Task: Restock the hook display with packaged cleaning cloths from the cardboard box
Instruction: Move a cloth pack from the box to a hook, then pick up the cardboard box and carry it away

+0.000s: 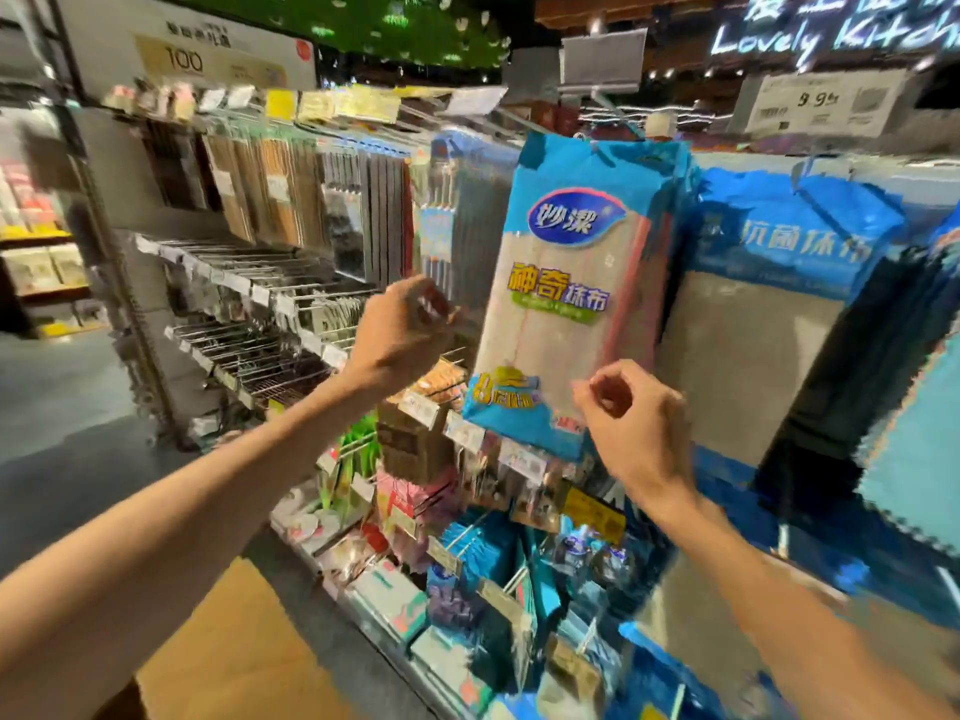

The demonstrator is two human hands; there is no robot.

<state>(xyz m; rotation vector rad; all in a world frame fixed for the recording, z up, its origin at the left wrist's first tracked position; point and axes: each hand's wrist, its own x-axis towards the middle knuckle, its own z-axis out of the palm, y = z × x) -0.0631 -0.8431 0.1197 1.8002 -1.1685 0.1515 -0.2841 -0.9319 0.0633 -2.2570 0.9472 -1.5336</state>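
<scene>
Blue crinkly film, light and floppy: right grip (634, 423) curls at the cloth pack's (561, 283) lower corner, pinch unclear; left grip (410, 330) curled, empty. Pack hangs from its hook (618, 116); hold the top header

"What did the person have on?"

"Only bare skin was in view. The left forearm (208, 501) ran bare from the picture's lower edge up to the wrist, and the right forearm (779, 589) looked the same."

"And the hands?"

"The left hand (402, 335) and the right hand (636, 428) were bare as well."

"What about the build?"

"Both forearms were long and slim and narrowed toward the wrists. Motion blur softened the fingers, so finer detail there could not be made out."
</scene>
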